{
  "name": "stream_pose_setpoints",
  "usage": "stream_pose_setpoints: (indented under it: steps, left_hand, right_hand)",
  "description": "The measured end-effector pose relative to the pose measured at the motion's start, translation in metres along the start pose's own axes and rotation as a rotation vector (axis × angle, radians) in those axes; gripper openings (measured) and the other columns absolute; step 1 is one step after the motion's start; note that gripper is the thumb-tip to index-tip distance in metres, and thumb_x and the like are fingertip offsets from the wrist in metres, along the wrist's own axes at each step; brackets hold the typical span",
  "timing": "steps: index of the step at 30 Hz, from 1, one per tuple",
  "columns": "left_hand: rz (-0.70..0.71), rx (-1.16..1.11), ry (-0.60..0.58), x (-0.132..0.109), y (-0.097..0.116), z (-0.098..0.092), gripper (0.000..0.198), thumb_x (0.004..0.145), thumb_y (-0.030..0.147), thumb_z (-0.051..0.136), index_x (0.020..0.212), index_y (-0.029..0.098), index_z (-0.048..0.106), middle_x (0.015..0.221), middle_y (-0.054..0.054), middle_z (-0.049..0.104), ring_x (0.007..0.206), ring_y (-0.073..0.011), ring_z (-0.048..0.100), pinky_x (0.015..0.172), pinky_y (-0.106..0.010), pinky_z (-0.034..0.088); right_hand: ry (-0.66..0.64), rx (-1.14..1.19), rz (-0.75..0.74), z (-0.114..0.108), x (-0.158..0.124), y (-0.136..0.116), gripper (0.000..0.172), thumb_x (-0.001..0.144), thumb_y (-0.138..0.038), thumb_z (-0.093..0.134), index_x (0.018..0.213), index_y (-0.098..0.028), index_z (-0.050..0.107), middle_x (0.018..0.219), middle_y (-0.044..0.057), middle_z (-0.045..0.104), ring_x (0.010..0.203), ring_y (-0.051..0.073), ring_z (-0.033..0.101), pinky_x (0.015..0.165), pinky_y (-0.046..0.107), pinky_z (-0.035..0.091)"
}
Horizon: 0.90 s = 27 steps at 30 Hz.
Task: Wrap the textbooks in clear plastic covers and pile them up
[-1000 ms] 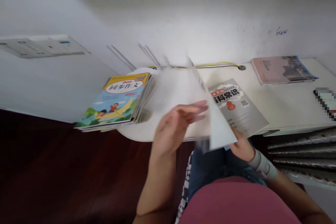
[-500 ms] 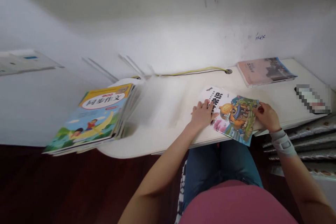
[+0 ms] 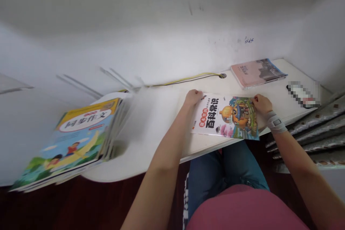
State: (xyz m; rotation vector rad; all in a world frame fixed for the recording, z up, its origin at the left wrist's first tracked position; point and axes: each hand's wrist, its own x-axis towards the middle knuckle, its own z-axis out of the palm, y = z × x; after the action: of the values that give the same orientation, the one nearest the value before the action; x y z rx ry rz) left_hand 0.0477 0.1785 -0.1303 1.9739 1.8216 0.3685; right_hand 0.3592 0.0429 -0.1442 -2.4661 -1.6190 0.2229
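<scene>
Pinching its far corners with closed fingers, the left hand [image 3: 193, 97] and right hand [image 3: 263, 104] flank the book [image 3: 225, 116], long axis running sideways between them.

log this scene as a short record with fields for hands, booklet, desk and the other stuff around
left hand: gripping the booklet at its far left corner
right hand: gripping its right edge near the far corner
booklet: illustrated cover up
desk: white
left stack: books, blue and yellow cover on top
right stack: pink-grey cover on top
cable: yellow, along the desk's back
device: right end, pixelated
</scene>
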Motion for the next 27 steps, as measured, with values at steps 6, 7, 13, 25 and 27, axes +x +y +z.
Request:
stream_pose_setpoints:
  steps: [6,7,13,25,27]
  left_hand:
    - [0.003,-0.073,0.133,0.002,-0.005,0.011,0.029,0.082,0.027,0.041,0.097,0.014,0.062,0.096,-0.007,0.071,0.085,-0.0169,0.064,0.071,-0.025,0.046]
    - [-0.009,-0.068,0.140,0.001,-0.008,0.010,0.028,0.082,0.027,0.041,0.097,0.015,0.061,0.096,-0.008,0.071,0.086,-0.0174,0.064,0.071,-0.026,0.046]
    - [-0.129,0.049,0.184,-0.012,-0.023,-0.009,0.023,0.083,0.020,0.044,0.099,0.014,0.059,0.098,-0.016,0.069,0.094,-0.0284,0.064,0.077,-0.036,0.046]
    - [0.056,0.327,0.404,-0.047,-0.017,0.001,0.045,0.091,0.019,0.031,0.135,0.012,0.042,0.140,-0.018,0.045,0.128,-0.0282,0.042,0.103,-0.041,0.036]
    - [0.172,0.345,0.337,-0.056,0.000,0.006,0.045,0.094,0.024,0.029,0.135,0.012,0.044,0.144,-0.017,0.042,0.133,-0.0272,0.036,0.107,-0.042,0.031]
  right_hand:
    - [0.035,-0.008,0.041,0.003,0.014,-0.016,0.028,0.092,-0.026,0.038,0.109,-0.016,0.058,0.109,0.015,0.066,0.098,0.025,0.063,0.077,0.033,0.044]
    - [0.045,-0.008,0.040,0.004,0.017,-0.021,0.030,0.093,-0.025,0.035,0.112,-0.015,0.056,0.110,0.017,0.065,0.098,0.026,0.063,0.077,0.034,0.044]
    - [0.055,0.022,-0.034,0.015,0.038,-0.061,0.035,0.091,-0.018,0.030,0.120,-0.011,0.048,0.109,0.017,0.065,0.099,0.026,0.064,0.078,0.035,0.047]
    - [0.093,0.023,-0.144,0.027,0.053,-0.091,0.036,0.087,-0.009,0.030,0.119,-0.010,0.044,0.114,0.022,0.061,0.108,0.029,0.060,0.084,0.037,0.047]
    - [0.099,0.017,-0.153,0.030,0.053,-0.091,0.035,0.087,-0.008,0.030,0.119,-0.009,0.045,0.114,0.022,0.060,0.108,0.028,0.059,0.085,0.037,0.046]
